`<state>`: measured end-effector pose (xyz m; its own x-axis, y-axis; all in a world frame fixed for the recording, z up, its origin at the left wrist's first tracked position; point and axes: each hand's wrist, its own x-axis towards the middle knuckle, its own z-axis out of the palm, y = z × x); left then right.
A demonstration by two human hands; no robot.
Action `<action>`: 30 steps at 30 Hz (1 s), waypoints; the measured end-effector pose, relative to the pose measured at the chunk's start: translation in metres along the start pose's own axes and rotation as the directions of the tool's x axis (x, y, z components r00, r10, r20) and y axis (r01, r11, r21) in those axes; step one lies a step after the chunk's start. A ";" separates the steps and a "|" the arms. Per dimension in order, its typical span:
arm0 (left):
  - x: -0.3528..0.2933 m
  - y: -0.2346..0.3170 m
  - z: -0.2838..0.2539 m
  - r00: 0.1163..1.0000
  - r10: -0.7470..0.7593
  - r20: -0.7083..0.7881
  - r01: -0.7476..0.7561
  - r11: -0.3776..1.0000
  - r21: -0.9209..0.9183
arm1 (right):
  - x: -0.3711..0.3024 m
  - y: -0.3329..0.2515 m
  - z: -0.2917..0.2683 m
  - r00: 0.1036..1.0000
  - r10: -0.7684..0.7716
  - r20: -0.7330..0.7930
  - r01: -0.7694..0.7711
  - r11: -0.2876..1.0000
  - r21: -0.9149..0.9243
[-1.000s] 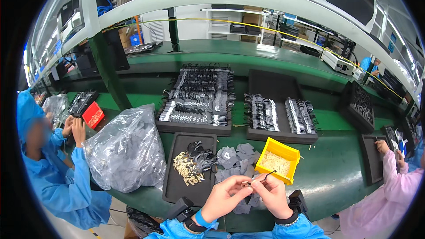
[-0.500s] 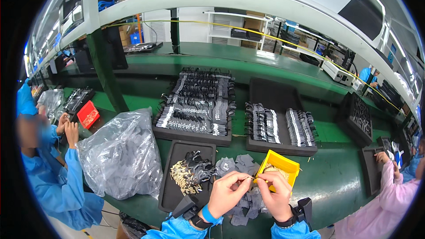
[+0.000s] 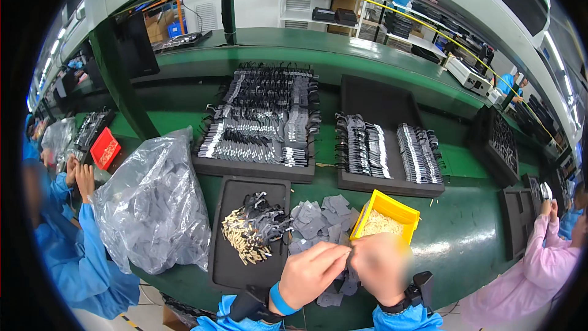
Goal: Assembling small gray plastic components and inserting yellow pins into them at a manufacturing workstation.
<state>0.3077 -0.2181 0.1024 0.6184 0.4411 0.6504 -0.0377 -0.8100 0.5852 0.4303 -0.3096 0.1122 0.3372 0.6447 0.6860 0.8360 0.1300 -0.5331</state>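
Two hands meet low at the bench edge: the left hand (image 3: 311,274) pinches a tiny part I cannot make out, while the right hand (image 3: 378,266) is too blurry to tell. Keeping them steady over the grey patches (image 3: 318,220) seems best, with the yellow bin (image 3: 386,220) just behind.

A big crumpled clear plastic bag (image 3: 150,208) of grey pieces sat on the green bench at the left. A smaller clear bag (image 3: 58,138) lay farther left, beside a co-worker.
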 end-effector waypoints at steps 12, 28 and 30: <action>0.003 -0.016 0.004 0.840 -0.468 0.276 0.535 0.625 -0.568 | 0.002 0.064 -0.046 0.971 0.229 -0.070 -0.229 0.797 -0.558; -0.014 -0.038 0.038 0.822 -0.449 0.351 0.505 0.289 -0.813 | -0.015 0.013 0.010 0.992 0.105 -0.073 -0.105 0.994 0.009; -0.005 -0.026 0.032 0.840 -0.465 0.281 0.478 0.386 -0.789 | -0.013 0.013 0.011 0.991 0.112 -0.067 -0.113 0.993 -0.012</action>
<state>0.3311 -0.2116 0.0684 0.7574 0.6381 0.1381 -0.3383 0.2027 0.9190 0.4319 -0.3079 0.0912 0.4572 0.6034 0.6534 0.7977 0.0468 -0.6013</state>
